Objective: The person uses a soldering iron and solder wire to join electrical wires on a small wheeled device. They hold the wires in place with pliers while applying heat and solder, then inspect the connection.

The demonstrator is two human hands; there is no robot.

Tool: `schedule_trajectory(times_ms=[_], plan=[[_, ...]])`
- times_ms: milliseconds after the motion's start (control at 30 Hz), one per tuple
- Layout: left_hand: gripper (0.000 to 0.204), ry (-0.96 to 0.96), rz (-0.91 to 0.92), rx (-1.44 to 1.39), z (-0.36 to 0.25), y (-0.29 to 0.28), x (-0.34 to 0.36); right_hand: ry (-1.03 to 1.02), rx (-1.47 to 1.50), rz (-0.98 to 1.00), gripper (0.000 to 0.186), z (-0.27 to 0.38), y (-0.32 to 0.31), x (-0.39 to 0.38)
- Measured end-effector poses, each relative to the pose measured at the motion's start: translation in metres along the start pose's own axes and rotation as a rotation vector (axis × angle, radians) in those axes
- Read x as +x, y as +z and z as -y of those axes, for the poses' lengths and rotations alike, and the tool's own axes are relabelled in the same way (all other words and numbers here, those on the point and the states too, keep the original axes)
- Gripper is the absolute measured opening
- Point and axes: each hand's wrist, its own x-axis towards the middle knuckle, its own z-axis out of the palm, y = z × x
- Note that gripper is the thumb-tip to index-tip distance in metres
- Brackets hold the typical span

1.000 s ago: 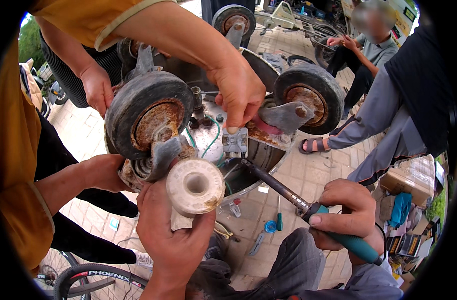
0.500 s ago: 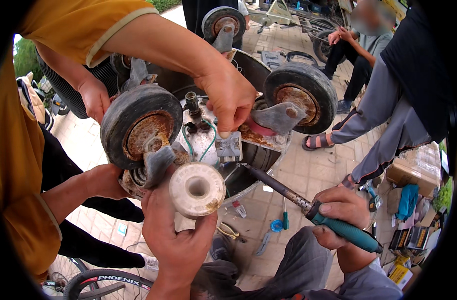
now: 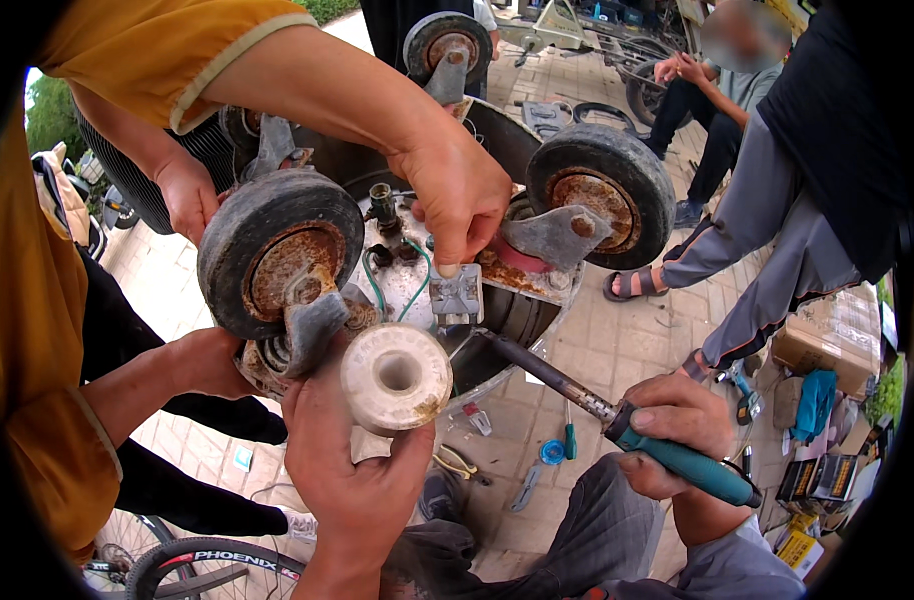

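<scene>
My left hand (image 3: 352,480) grips a dirty white ring-shaped spool (image 3: 395,380) in front of an upturned metal drum (image 3: 517,135) with rusty caster wheels (image 3: 597,195). My right hand (image 3: 677,440) is closed round the teal handle of a soldering iron (image 3: 567,380); its tip reaches just below a square metal part (image 3: 457,292). A co-worker in a mustard top presses a thumb (image 3: 447,250) on that part and grasps the assembly at the left with another hand (image 3: 207,360). Green wires (image 3: 417,295) run over the pale inner plate.
Other people stand and sit around, including a seated person (image 3: 717,110). On the paving lie pliers (image 3: 457,462), a screwdriver (image 3: 570,435) and a blue round container (image 3: 551,452). Boxes (image 3: 822,340) are heaped at the right; a bicycle wheel (image 3: 207,560) is at lower left.
Over the last second the drum, wheels and co-worker's hand have shifted slightly left in view. My right hand and iron sit a little lower; both hands keep their holds.
</scene>
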Motion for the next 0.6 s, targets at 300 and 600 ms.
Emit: schedule_trajectory(times_ms=[300,600], plan=[[0.063,-0.028,-0.008,-0.027,0.0005,0.0011,0.0002,0.014,0.003,-0.007,0.037,0.0016,-0.0008,-0.0004],[0.059,-0.015,-0.007,-0.049,0.0019,0.0022,0.0019,0.024,0.014,-0.004,0.038,0.0032,-0.0003,0.0008]])
